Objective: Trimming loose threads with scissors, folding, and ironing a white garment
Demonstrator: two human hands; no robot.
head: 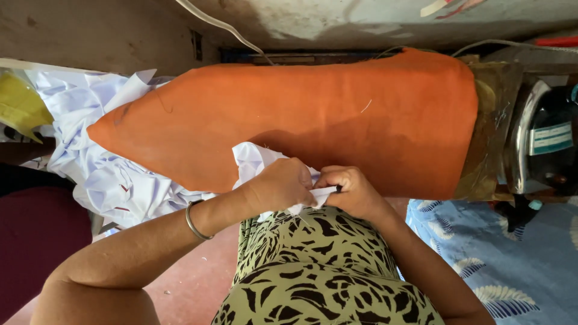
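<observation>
Pinching the small white cloth piece (256, 161) taut, left hand (278, 185) and right hand (352, 191) apparently fold it; both grips closed on it, edges best kept aligned.

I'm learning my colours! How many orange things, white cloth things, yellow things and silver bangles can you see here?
Orange: 1, the ironing board cover
White: 2, the small cloth piece pinched by left hand and right hand, and the heap of white cloth
Yellow: 1, the yellow piece
Silver: 1, the bangle
Total: 5
</observation>
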